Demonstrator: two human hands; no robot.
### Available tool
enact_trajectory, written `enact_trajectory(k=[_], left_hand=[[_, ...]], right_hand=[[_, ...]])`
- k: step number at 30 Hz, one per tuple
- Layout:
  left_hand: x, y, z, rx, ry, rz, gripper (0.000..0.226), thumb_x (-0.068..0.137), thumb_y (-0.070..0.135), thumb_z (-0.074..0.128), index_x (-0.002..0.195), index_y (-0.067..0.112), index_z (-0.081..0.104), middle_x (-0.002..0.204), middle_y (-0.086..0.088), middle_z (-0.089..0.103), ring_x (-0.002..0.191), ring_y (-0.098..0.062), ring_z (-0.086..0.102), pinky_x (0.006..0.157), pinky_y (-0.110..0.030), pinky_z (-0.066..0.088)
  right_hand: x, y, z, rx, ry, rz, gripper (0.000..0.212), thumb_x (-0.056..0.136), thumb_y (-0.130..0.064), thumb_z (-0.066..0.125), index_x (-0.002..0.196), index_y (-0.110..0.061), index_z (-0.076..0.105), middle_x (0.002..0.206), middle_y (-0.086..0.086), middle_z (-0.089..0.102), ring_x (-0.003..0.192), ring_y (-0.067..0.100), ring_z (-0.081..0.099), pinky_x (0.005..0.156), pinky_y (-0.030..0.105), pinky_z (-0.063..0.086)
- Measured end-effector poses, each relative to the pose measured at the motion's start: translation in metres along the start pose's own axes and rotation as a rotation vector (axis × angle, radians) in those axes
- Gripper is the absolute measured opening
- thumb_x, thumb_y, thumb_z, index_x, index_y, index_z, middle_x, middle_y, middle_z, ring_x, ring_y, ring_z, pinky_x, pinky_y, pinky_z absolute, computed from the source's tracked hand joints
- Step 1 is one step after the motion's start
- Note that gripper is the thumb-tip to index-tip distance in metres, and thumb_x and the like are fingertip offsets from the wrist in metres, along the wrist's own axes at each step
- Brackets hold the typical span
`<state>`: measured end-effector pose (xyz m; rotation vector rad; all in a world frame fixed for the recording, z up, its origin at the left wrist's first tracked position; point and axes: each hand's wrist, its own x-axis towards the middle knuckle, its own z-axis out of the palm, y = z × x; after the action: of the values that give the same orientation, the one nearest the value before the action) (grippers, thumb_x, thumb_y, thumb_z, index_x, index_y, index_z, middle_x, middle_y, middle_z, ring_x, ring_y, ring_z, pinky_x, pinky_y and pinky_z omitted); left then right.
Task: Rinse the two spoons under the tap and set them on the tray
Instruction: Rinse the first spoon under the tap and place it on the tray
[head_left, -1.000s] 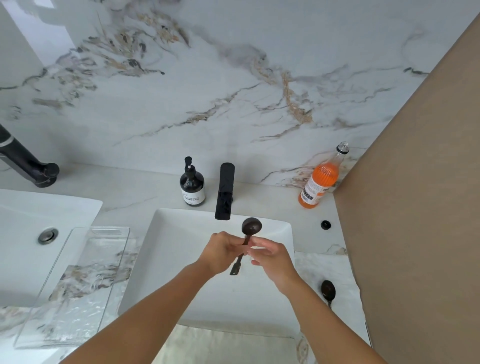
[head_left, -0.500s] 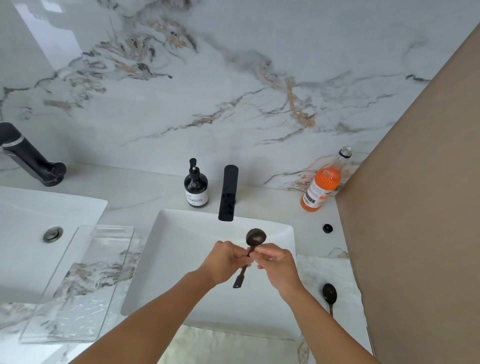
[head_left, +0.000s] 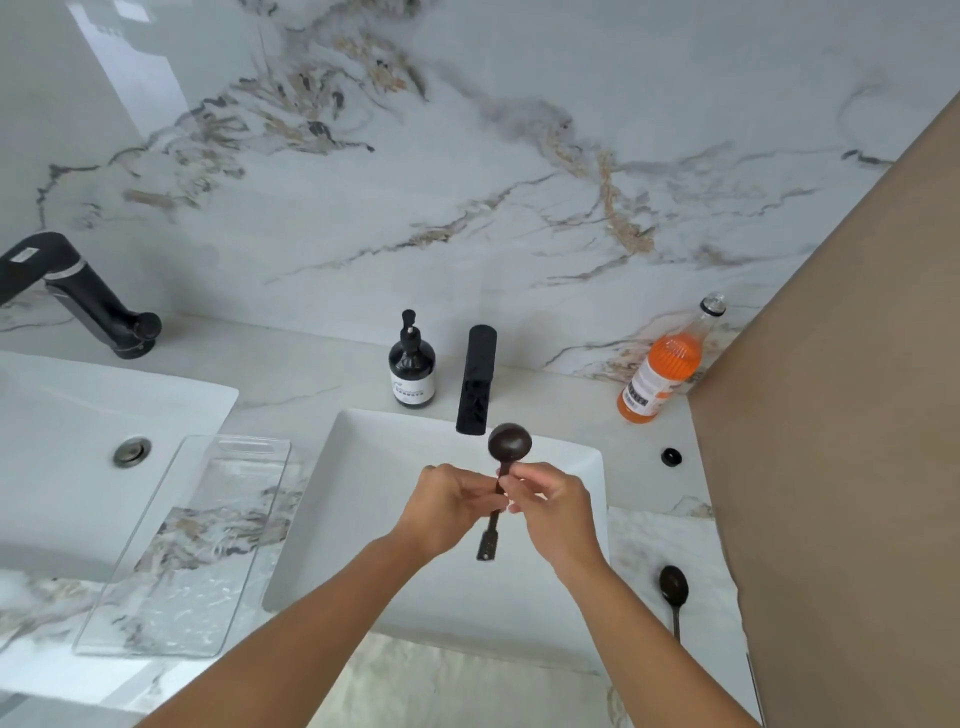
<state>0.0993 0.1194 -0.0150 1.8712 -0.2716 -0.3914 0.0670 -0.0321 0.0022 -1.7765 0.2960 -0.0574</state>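
Toward the tabletop's left edge, between the two basins: clear tray (head_left: 182, 545), nothing on it. Over the middle sink (head_left: 332, 519): left hand (head_left: 449, 506) and right hand (head_left: 553, 506), both closed on the stem of one dark spoon (head_left: 501, 470), bowl raised just below the black tap (head_left: 475, 382). No water visible. Near the right edge: second spoon (head_left: 674, 590), lying untouched. Likely risks: wet stem slipping into the sink; spray off the bowl once water runs.
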Motion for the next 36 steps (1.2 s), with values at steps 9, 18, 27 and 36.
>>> enact_trajectory(k=[9,18,27,36], left_hand=[[-0.032,-0.003,-0.019,-0.418,0.008,-0.250,0.011,0.086,0.002,0.072,0.094,-0.002,0.078,0.092,-0.023,0.075,0.080,-0.027,0.074,0.085,-0.042,0.060],[-0.085,-0.041,-0.136,-0.283,0.154,-0.371,0.003,0.085,-0.001,0.072,0.085,-0.001,0.075,0.074,-0.014,0.074,0.072,-0.024,0.073,0.075,-0.039,0.063],[-0.124,-0.116,-0.288,-0.026,0.200,-0.552,0.010,0.084,0.008,0.073,0.076,0.001,0.071,0.068,-0.009,0.061,0.064,-0.019,0.063,0.069,-0.037,0.064],[-0.111,-0.145,-0.283,0.853,-0.078,-0.576,0.033,0.094,0.015,0.054,0.125,0.002,0.055,0.125,-0.018,0.059,0.116,-0.033,0.061,0.093,-0.033,0.048]], right_hand=[[0.015,-0.022,0.011,0.241,-0.103,0.187,0.015,0.082,-0.006,0.074,0.075,-0.019,0.079,0.069,0.000,0.073,0.060,0.017,0.063,0.072,0.033,0.059],[0.007,-0.046,0.146,0.212,-0.299,0.245,0.006,0.081,-0.005,0.076,0.084,-0.010,0.078,0.080,0.011,0.077,0.072,0.026,0.075,0.070,0.031,0.061],[0.001,-0.057,0.337,0.127,-0.273,0.471,0.011,0.080,0.001,0.076,0.088,-0.004,0.071,0.090,0.020,0.074,0.074,0.029,0.075,0.069,0.039,0.063],[-0.001,-0.024,0.396,-0.134,-0.117,0.623,0.020,0.078,-0.001,0.077,0.073,-0.016,0.064,0.098,0.017,0.073,0.083,0.032,0.074,0.074,0.045,0.063]])
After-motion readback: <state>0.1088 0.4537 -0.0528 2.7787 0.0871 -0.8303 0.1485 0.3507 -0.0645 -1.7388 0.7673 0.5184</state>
